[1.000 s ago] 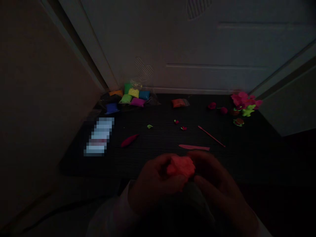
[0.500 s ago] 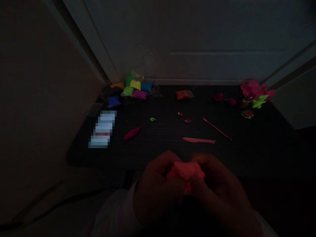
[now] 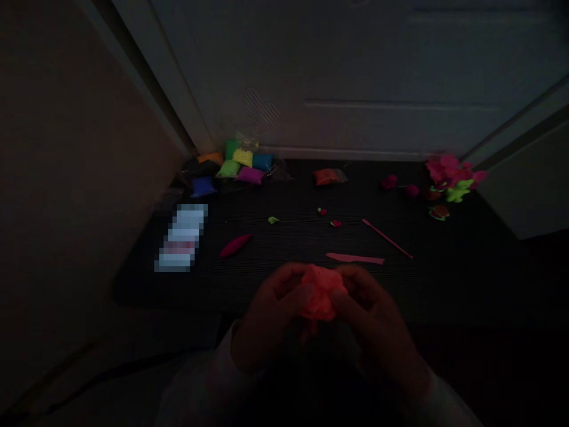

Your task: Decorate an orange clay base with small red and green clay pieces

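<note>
Between both hands, just off the front edge of the dark table, is a lump of bright coral-pink modelling clay (image 3: 323, 292). My left hand (image 3: 276, 314) grips its left side, thumb on the near face. On the right side, my right hand (image 3: 376, 323) pinches it the same way, with the far fingers partly hidden behind the clay. Just beyond the hands lies a pink plastic knife (image 3: 354, 259), and a thin pink modelling stick (image 3: 386, 238) rests behind it at a slant. A dark pink tapered roll of clay (image 3: 236, 245) lies to the left.
Packets of coloured clay (image 3: 242, 163) are heaped at the back left, with an orange packet (image 3: 328, 176) nearer the middle. Small leaf and flower pieces (image 3: 335, 224) dot the centre. Pink clay flowers (image 3: 448, 171) stand back right. A blurred-out bright rectangle (image 3: 182, 237) lies at left.
Both hands have come up and slightly left with the clay, and the thumbs have shifted on it. The clay's shape looks more rounded. The view has tilted slightly.
</note>
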Tool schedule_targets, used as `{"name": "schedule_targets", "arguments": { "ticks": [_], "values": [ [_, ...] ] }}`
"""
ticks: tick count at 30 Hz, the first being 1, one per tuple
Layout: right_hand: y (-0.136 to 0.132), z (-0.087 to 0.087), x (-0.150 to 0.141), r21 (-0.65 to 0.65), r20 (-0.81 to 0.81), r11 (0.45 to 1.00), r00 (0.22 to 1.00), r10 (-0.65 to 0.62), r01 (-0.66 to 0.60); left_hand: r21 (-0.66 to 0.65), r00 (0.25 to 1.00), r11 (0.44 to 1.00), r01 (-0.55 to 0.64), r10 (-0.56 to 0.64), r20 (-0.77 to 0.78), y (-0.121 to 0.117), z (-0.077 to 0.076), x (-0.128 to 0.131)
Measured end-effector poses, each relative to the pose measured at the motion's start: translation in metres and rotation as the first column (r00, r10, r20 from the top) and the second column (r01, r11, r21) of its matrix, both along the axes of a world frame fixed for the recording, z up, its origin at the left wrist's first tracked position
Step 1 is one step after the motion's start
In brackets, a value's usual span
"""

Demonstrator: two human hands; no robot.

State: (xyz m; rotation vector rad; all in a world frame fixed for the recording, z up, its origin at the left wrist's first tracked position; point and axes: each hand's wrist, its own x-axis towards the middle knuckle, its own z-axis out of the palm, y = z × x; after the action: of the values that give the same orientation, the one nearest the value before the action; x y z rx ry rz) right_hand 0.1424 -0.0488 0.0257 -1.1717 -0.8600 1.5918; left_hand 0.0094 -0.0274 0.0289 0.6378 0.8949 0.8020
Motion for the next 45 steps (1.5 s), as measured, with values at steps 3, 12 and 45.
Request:
{"name": "schedule_targets", "arguments": {
  "ticks": [3,12,45],
  "values": [
    [0.013,-0.007,0.010,0.031,0.242,0.999,0.970,0.024,-0.033,0.071,0.987,0.997,0.016,-0.005,-0.158,0.010,-0.008,-0.002],
    [0.087,-0.024,0.067,0.346,0.861,0.922,0.450,-0.238,-0.173,0.131,0.932,0.976,0.171,-0.117,-0.342,0.037,-0.026,-0.003],
    [0.101,-0.030,0.063,0.359,0.827,0.904,0.529,-0.192,-0.234,0.104,0.981,0.987,0.124,-0.106,-0.163,0.052,-0.040,0.001]
  ]
}}
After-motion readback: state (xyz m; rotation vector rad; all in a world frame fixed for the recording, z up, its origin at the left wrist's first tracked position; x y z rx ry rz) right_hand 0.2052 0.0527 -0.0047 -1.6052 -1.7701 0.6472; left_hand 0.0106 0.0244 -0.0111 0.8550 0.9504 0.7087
